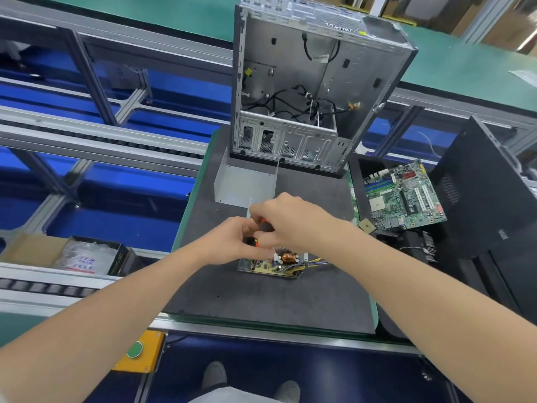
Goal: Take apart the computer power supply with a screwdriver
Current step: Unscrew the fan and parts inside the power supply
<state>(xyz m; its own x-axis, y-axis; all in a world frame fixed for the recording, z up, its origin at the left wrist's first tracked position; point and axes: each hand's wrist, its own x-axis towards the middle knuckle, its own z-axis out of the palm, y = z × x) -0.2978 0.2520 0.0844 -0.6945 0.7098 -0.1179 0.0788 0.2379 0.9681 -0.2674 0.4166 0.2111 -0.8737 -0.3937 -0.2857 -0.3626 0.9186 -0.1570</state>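
Hands meet over the middle of the dark mat (261, 298) that covers the surface. The right hand (290, 219) has its fingers clamped round the top of the screwdriver (265, 226), whose orange and black handle shows between the two hands. The left hand (229, 241) has its fingers curled round the lower part of the same handle. The tip is hidden behind the hands.

Just below them, at six o'clock from the hands, lies the power supply (274, 266). It is an open shallow metal tray holding a circuit board with a copper coil (288, 257) and small components. A bundle of yellow and dark wires (315, 261) leaves it towards three o'clock.

At twelve o'clock from the hands, a bent grey metal cover (245, 184) stands on the mat. Beyond it, at the mat's far edge, a computer case (290, 68) stands upright with its side off. Inside it hang loose black cables (290, 103), and the rest of its bare metal interior is visible.

At three o'clock, a green motherboard (404, 196) rests on a black tray (359, 170), with a small square chip (366, 226) just beside its near corner. A large black housing (479, 205) stands further right.

At nine o'clock, off the mat, an open cardboard box (32, 248) holds clear plastic bags (84, 257) with printed labels too small to read. At seven o'clock, a yellow switch box (146, 359) with a green button (135, 350) hangs below the surface's edge.
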